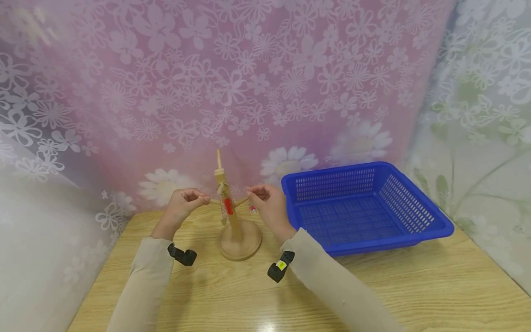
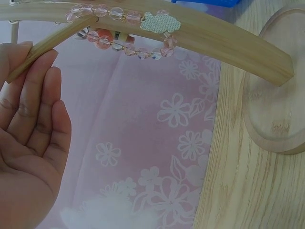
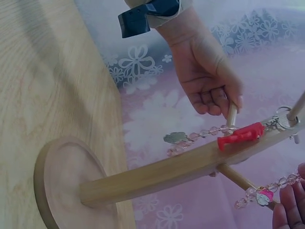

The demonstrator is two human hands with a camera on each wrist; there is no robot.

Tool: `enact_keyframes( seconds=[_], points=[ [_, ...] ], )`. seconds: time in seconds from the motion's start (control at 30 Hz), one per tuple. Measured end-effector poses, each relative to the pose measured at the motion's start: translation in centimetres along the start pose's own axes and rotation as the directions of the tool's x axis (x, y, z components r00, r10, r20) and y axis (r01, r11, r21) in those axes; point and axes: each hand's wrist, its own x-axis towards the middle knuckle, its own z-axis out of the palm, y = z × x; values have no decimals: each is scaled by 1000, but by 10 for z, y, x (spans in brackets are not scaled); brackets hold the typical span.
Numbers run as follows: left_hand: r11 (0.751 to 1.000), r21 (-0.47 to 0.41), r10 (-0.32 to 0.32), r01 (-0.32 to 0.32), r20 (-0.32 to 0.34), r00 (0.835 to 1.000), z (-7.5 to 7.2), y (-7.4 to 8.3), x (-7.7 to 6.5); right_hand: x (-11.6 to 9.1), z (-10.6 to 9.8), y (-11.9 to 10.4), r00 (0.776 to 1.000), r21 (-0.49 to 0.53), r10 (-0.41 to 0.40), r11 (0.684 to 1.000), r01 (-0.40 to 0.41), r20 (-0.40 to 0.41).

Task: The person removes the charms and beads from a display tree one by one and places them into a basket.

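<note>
A curved wooden stand (image 1: pixel 234 227) rises from a round base, with pegs branching sideways. My left hand (image 1: pixel 182 206) pinches the tip of the left peg (image 2: pixel 52 45) between thumb and fingers. On that peg, close to the post, hangs a pink and clear bead bracelet (image 2: pixel 116 14) with a pale cloud-shaped charm. My right hand (image 1: pixel 270 207) is at the end of the right peg (image 3: pixel 238 180), its fingers pinching a second bead bracelet (image 3: pixel 282 182) with a pink and white charm; its thumb is hidden in the right wrist view. A keychain with a red figure (image 3: pixel 243 135) hangs on the post's front.
A blue plastic basket (image 1: pixel 431 233) with perforated sides stands right of the stand, close to my right forearm. The wooden table (image 1: pixel 232 295) meets a pink floral backdrop (image 1: pixel 249 92) behind and pale patterned sides.
</note>
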Motion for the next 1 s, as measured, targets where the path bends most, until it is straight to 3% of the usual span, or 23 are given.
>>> enact_keyframes(
  seconds=[0.33, 0.63, 1.0],
  points=[
    [1000, 15, 4, -4, 7, 1000, 0, 3, -1, 17, -18, -9, 999, -20, -36, 999, 36, -9],
    [996, 79, -48, 45, 26, 999, -1, 5, 0, 28, -35, -15, 999, 4, 42, 999, -42, -16],
    [998, 57, -36, 34, 32, 999, -2, 5, 1, 37, -55, -21, 998, 2, 60, 998, -60, -17]
  ],
)
